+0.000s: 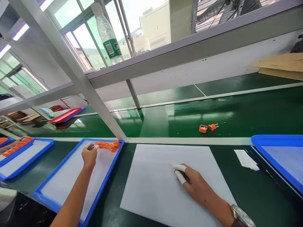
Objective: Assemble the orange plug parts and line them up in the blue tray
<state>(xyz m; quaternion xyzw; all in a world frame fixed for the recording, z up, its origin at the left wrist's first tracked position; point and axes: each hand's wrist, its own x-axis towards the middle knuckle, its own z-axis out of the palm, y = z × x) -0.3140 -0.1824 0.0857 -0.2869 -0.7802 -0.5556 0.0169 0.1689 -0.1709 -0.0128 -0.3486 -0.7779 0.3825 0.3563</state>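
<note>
My left hand (89, 154) reaches into a blue tray (107, 176) lined with white, its covered fingertips touching the near end of a row of small orange plastic parts (107, 145) at the tray's far edge; whether it grips one I cannot tell. My right hand (193, 181) rests on a white sheet (153, 186) on the green bench, fingers loosely curled, two fingertips in white cots, holding nothing. A watch sits on that wrist.
Two orange parts (207, 127) lie on the green conveyor belt (236, 113) beyond the bench. Another blue tray (276, 140) is at the right, one with orange parts (16, 146) at the left. A metal frame post (78, 78) slants overhead; a plastic bottle (107, 34) stands on the shelf.
</note>
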